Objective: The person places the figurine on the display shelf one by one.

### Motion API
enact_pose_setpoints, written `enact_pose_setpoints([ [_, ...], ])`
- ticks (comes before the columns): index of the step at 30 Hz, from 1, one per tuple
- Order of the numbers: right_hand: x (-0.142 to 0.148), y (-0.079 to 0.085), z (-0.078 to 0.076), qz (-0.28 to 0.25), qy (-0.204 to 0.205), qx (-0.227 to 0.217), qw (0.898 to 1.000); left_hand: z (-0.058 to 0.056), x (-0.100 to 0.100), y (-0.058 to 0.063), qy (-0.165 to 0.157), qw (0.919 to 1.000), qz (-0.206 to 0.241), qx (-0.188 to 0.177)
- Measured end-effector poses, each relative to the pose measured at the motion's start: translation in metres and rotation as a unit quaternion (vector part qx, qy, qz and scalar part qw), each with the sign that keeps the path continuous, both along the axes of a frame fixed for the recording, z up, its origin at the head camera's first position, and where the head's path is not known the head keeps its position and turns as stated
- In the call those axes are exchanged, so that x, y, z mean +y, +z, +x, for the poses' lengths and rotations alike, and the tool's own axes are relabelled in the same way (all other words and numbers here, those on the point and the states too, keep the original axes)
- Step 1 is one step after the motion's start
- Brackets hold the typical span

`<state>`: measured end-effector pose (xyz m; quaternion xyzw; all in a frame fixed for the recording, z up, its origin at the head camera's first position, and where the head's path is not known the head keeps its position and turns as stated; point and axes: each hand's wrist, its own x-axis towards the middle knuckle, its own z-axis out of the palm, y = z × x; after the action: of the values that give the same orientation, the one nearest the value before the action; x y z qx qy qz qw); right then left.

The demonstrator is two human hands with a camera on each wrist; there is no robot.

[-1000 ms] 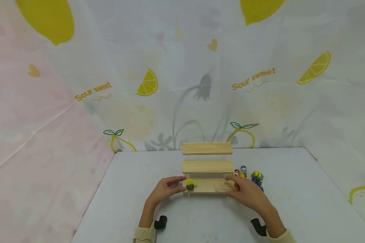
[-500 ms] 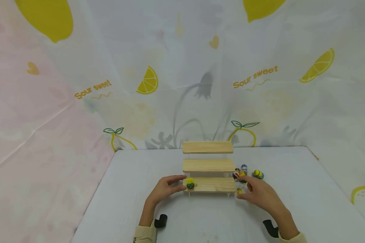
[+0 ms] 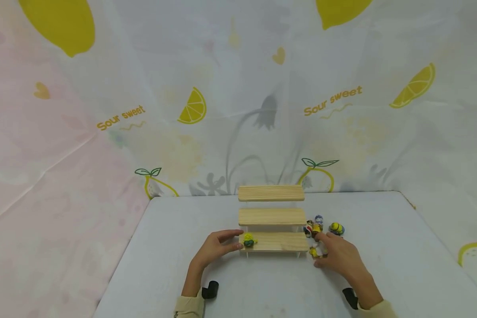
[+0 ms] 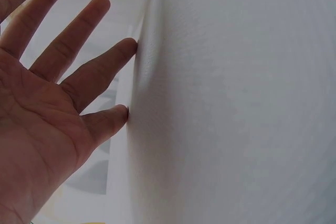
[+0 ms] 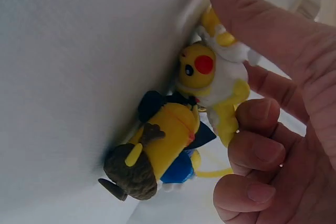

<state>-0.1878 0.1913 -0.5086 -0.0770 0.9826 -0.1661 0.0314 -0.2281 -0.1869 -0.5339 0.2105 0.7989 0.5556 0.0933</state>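
A wooden three-step display rack (image 3: pixel 272 217) stands mid-table, with a small yellow-and-green figurine (image 3: pixel 248 240) at the left of its lowest step. My left hand (image 3: pixel 216 246) is at that step's left end. In the left wrist view its fingers (image 4: pixel 73 40) are spread and fairly straight, one tip at the wood's corner. Right of the rack, my right hand (image 3: pixel 339 255) arches around a white-and-yellow figurine (image 5: pixel 226 80) with a red cheek, lying on the table. The thumb (image 5: pixel 262 19) passes over it, and the other fingertips are right beside its yellow limb.
Beside that figurine lies another yellow one (image 5: pixel 170 124) with dark and brown parts. Further back are a red-and-white figurine (image 3: pixel 308 228), a purple-topped one (image 3: pixel 319 219) and a yellow-and-blue one (image 3: pixel 336 228). A lemon-print cloth (image 3: pixel 238 97) hangs behind the white table (image 3: pixel 175 216).
My right hand has left the right end of the lowest step and moved right, around the white-and-yellow figurine. The left hand stays at the step's left end.
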Motion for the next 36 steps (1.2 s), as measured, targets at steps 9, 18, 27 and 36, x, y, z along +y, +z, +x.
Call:
enact_pose_setpoints([
  [9, -0.004, -0.005, 0.001, 0.028, 0.008, 0.043, 0.999, -0.004, -0.003, -0.01, 0.001, 1.0, -0.008, -0.003],
  [18, -0.002, 0.001, 0.004, 0.018, 0.004, 0.06, 0.998, -0.004, -0.001, -0.008, 0.005, 0.9998, -0.016, -0.004],
  [27, 0.007, 0.0, 0.007, -0.031, -0.017, 0.098, 0.994, -0.004, -0.003, -0.01, 0.004, 0.9999, -0.011, -0.009],
  [36, 0.012, 0.004, 0.01, -0.07, -0.033, 0.077, 0.994, -0.004, -0.002, -0.009, 0.007, 0.9998, -0.017, -0.009],
])
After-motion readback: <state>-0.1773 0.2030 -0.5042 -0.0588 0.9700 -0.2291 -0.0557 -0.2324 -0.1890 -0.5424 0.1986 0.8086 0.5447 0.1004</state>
